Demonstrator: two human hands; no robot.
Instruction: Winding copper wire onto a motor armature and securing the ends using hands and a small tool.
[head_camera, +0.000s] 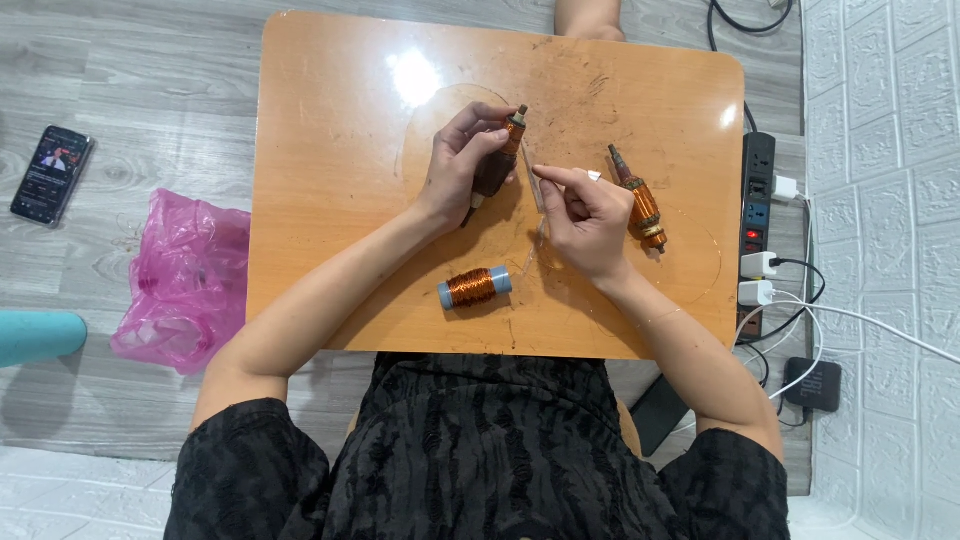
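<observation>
From my feed, left hand (462, 160) is wrapped shut around a small motor armature (503, 150), held up just above the orange table (330, 200), shaft tip poking out past the fingers. Right hand (585, 215) is closed in a pinch on a thin copper wire (538, 205), which runs from the armature down toward the wire spool (474, 287) lying near the table's front edge, btwn both forearms. I'd judge the armature light but rigid, w/ windings easily nicked, so hold it by the lower body as the left hand does, not by the coils. Wire looks hair-fine, springy, prone to kink or snap; pinch close to the armature. A second armature (638, 200) lies just beside the right hand's knuckles, not held.
</observation>
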